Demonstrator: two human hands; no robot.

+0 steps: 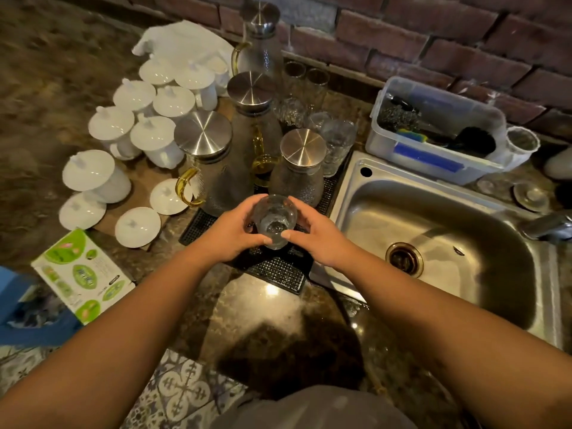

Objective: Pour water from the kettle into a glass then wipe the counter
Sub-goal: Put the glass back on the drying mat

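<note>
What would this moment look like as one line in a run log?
stage: pre-pour | left hand + right hand: hold glass over black mat | pitchers: lidded, untouched

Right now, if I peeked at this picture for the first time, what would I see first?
First, both hands, the left hand and right hand, holding a clear glass over the black mat in the middle. Just behind stand glass jugs with shiny metal lids, white lidded cups crowd the left, and the steel sink gleams on the right.

clear glass (274,222) above mat, lidded kettles (297,168) behind
</note>
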